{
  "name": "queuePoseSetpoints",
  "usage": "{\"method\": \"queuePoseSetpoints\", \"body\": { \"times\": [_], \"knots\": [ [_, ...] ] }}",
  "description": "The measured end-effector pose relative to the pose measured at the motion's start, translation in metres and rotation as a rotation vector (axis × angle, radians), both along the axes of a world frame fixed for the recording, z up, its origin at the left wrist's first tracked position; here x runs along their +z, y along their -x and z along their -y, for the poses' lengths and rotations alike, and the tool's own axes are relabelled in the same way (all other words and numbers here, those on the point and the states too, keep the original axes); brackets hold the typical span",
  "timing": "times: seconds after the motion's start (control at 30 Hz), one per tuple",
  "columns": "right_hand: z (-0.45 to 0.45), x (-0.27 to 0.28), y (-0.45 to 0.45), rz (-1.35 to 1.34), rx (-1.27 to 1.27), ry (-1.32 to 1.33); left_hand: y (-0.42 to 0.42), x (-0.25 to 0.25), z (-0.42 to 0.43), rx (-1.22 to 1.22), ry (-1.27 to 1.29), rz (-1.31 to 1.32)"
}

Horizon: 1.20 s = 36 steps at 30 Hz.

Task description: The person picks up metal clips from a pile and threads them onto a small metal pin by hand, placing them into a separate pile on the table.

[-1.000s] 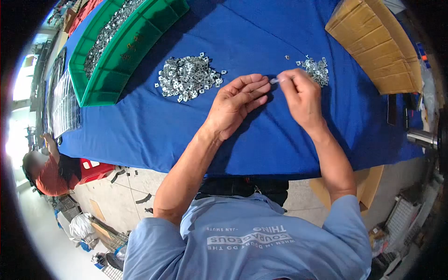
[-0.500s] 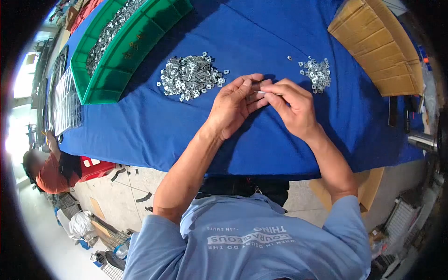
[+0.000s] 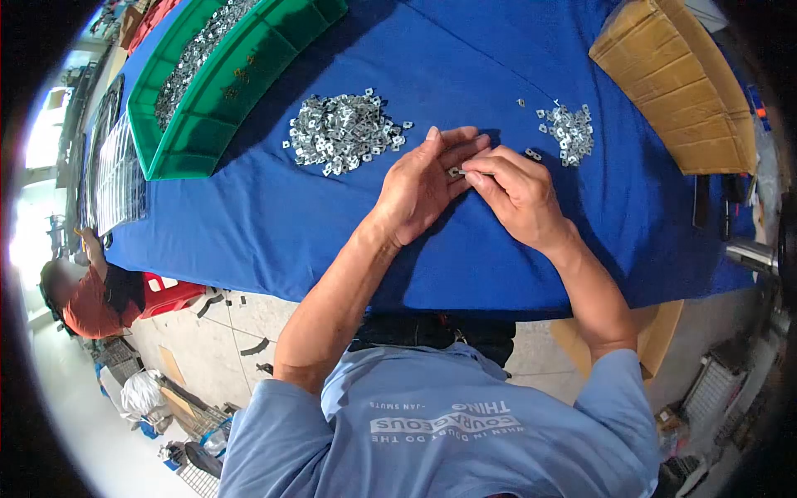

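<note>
My left hand [image 3: 418, 184] is turned palm up over the blue cloth, its thumb lifted and its fingers stretched out, apart from one another. My right hand [image 3: 521, 195] pinches a small metal clip [image 3: 455, 172] between thumb and forefinger, right over the left fingers. Whether the clip touches the left fingers I cannot tell. A large pile of similar silvery clips [image 3: 342, 133] lies to the left, beyond my left hand. Further right is a smaller heap of clips [image 3: 571, 134]. Just past my right knuckles rest one or two loose clips [image 3: 533, 154].
A green bin [image 3: 195, 153] holding many small metal parts stands at the upper left. At the upper right is a cardboard box [image 3: 672, 83]. Blue cloth [image 3: 232, 241] covers the table. Another person [image 3: 91, 299] in an orange top is at the far left.
My left thumb has lifted away from the fingers, which have spread. The clip in my right pinch now shows its flat face. Loose clips beyond my right hand have come into sight.
</note>
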State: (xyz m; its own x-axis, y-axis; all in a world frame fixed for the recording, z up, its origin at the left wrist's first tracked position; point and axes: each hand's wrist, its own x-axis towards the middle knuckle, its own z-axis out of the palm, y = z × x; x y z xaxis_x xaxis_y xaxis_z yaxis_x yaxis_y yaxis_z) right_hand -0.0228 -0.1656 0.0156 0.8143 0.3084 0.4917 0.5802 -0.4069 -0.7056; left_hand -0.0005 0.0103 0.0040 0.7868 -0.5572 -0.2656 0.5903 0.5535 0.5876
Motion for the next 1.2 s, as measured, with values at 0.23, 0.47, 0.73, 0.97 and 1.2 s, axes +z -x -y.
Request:
{"method": "queuePoseSetpoints", "body": {
  "times": [0.23, 0.47, 0.73, 0.97, 1.2],
  "knots": [
    [0.003, 0.003, -0.001, 0.115, -0.073, 0.051, 0.001, -0.003, -0.004, 0.027, 0.089, 0.016],
    [0.009, 0.005, -0.004, -0.078, -0.118, -0.044, 0.003, -0.001, -0.004, 0.022, 0.052, 0.056],
    [0.008, 0.001, -0.005, -0.099, -0.074, -0.126, 0.004, 0.0, -0.004, 0.002, -0.007, 0.045],
    [0.013, 0.004, -0.007, -0.217, -0.031, -0.157, 0.005, 0.005, 0.0, 0.013, -0.14, 0.035],
    [0.012, 0.013, -0.002, -0.393, 0.011, -0.356, 0.009, 0.008, 0.007, 0.104, -0.255, 0.03]
  ]
}}
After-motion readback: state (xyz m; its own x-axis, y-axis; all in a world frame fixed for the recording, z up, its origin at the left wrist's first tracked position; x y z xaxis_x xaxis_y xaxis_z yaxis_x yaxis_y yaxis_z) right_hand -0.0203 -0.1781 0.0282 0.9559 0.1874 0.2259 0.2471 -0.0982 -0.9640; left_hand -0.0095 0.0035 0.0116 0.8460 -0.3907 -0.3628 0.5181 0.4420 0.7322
